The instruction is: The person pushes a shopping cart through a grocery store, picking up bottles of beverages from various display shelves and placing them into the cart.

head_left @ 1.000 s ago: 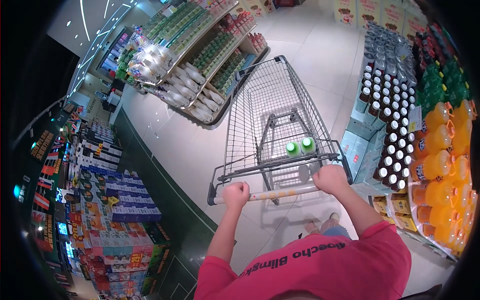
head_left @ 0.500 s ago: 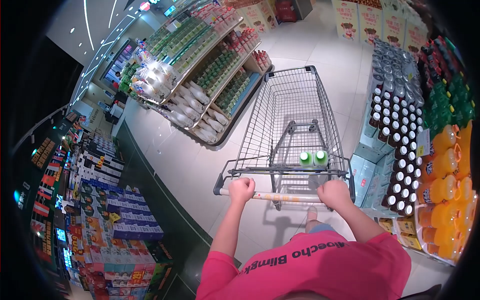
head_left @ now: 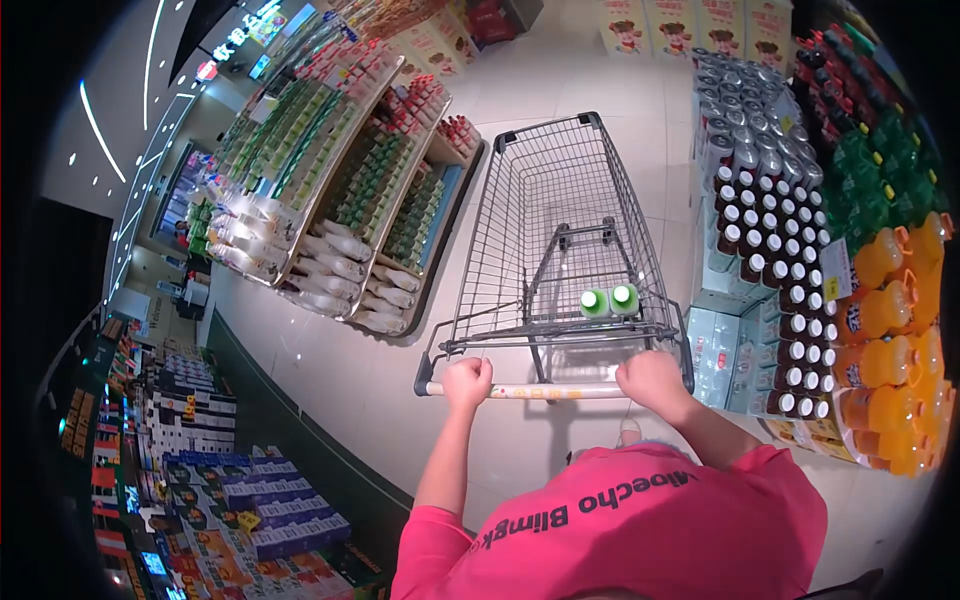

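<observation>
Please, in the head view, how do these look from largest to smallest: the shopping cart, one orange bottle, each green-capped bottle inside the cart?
1. Shopping cart
2. Orange bottle
3. Green-capped bottles: the two look alike, so I leave them unranked.

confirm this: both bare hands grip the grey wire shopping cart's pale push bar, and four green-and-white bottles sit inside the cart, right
No: the head view shows two green-and-white bottles, not four, inside the grey wire cart; the left hand and right hand do grip its pale push bar.
</observation>
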Motion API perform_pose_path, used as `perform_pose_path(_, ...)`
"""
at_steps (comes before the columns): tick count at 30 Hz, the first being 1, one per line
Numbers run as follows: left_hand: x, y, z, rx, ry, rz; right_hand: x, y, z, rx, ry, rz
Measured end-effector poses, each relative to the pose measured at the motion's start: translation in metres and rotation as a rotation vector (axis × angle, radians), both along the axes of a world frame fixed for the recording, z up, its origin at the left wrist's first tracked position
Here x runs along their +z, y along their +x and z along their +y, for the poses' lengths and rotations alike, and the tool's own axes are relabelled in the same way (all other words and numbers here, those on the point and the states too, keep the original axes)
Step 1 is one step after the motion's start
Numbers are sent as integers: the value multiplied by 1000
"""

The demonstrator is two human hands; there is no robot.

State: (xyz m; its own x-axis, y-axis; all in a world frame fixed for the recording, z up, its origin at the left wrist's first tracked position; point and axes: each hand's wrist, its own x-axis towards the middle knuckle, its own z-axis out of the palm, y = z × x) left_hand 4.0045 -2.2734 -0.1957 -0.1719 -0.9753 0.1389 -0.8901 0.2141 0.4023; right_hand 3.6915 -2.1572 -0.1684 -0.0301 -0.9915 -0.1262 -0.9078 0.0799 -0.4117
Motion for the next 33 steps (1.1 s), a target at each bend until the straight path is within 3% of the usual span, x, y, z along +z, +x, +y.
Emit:
perform_pose_path(22,-21,12,-286,-276,-75,12,-8,67,-186,-396,-40,26)
perform_pose_path(33,-26,37,-356,-389,-79,68,-15,121,-203,-268,-128,32)
